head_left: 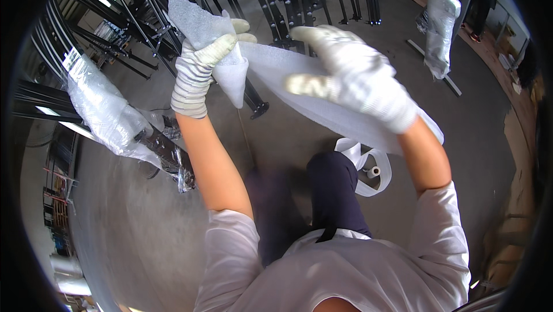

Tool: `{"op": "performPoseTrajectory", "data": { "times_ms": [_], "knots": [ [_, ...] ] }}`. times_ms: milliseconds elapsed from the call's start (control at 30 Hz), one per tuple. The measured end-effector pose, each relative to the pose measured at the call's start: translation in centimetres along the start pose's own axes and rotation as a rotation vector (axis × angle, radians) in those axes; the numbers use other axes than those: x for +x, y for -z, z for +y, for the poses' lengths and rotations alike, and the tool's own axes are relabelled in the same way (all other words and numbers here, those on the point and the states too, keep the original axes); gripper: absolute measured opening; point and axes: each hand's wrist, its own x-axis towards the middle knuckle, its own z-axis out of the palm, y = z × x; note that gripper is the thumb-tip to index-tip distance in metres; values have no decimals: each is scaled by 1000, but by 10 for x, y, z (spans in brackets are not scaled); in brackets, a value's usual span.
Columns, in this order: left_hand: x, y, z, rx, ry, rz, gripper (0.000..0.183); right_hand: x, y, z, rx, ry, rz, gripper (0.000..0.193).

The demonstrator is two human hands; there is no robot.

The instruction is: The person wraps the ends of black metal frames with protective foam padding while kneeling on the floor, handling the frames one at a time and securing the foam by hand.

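My left hand (pixel 203 67), in a white knit glove, is wrapped round a bunched part of a white foam sheet (pixel 199 23). A pointed fold of the foam hangs below those fingers. From there a long foam strip (pixel 276 73) sags to the right and passes behind my right forearm. My right hand (pixel 351 73), gloved too and slightly blurred, is stretched out in front of the strip with thumb and fingers apart, gripping nothing. A black metal bar (pixel 253 100) shows just below the foam fold; whether the foam goes round it is hidden.
Black metal frames (pixel 282 1) crowd the far side and left. A plastic-wrapped bundle (pixel 109 105) slants at the left; another wrapped post (pixel 440 24) stands far right. Loose white strip (pixel 385 178) and a small white roll (pixel 374 171) lie on the floor beside my leg.
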Motion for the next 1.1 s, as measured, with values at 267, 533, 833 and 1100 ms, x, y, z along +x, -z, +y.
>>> {"op": "performPoseTrajectory", "data": {
  "times_ms": [267,533,833,1100],
  "knots": [
    [16,-11,-14,-10,-55,14,43,43,-74,7,661,-317,-108,61],
    [22,-17,-34,-14,-124,154,36,58,-58,-9,549,-459,-120,36],
    [17,-18,-64,-129,-25,101,41,48,-71,1,656,-351,5,46],
    [28,3,-76,-94,-52,96,56,0,-97,31,1249,-565,14,32]
  ]
}}
